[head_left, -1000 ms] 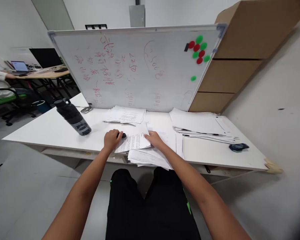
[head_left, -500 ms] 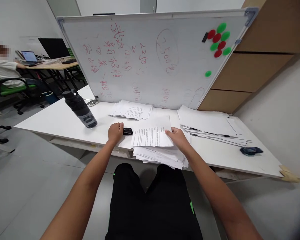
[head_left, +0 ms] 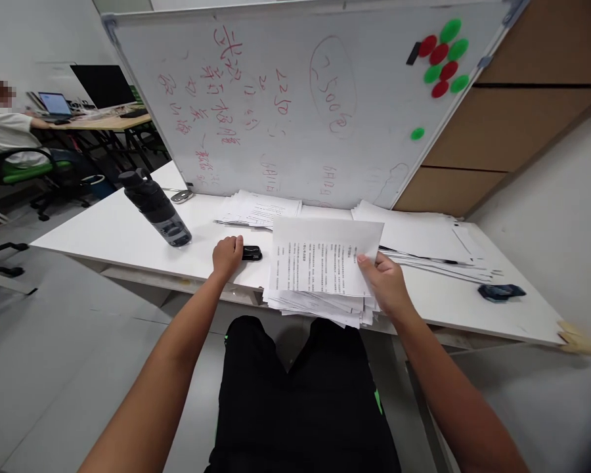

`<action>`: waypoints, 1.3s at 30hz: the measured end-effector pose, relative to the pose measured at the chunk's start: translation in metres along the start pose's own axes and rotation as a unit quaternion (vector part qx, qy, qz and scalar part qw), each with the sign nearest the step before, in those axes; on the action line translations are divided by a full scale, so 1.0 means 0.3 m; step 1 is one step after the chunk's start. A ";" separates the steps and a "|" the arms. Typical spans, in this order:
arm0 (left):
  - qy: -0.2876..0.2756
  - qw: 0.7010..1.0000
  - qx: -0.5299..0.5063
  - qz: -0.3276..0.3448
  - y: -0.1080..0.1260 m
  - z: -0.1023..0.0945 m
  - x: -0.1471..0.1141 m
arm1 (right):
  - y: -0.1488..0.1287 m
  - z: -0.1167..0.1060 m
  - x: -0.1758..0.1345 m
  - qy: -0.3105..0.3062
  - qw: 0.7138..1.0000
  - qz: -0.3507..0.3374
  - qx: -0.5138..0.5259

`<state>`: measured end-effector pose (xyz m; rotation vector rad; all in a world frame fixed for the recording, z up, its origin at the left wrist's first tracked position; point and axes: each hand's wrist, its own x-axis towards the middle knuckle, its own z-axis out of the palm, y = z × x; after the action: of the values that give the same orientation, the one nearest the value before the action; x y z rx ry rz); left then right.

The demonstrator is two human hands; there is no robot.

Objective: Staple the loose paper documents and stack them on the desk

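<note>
My left hand is closed around the rear of a black stapler lying on the white desk. My right hand pinches the right edge of a printed sheet of paper, thumb on top. Whether it is one sheet or a few together I cannot make out. Raised and tilted, the sheet hangs above a loose pile of papers that juts over the desk's front edge. The stapler's nose points toward the sheet and stays apart from it.
Behind stands a whiteboard with red writing and magnets. A dark bottle and a computer mouse are at left. Paper stacks lie at back and right, near a dark blue object. A person sits far left.
My right hand has moved right and lifted the printed sheet off the pile toward me. My left hand stays on the stapler. The view has tipped slightly downward.
</note>
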<state>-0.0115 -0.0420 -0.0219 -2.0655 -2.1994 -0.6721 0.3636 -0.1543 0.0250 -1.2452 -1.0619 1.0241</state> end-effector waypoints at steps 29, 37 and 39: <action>0.015 0.999 -0.026 -0.015 -0.002 0.022 0.016 | 0.166 -0.247 0.076 0.056 0.770 0.023 -0.635; 0.045 0.994 0.082 -0.049 0.021 0.004 0.008 | 0.199 -0.235 0.063 0.065 0.763 -0.004 -0.643; 0.053 0.993 0.090 -0.063 0.024 -0.002 0.007 | 0.200 -0.236 0.061 0.071 0.765 -0.007 -0.640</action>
<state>-0.0050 -0.0403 -0.0187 -1.7768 -2.2529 -0.5556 0.4357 -0.1479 -0.0358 -2.3163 -1.7091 0.0089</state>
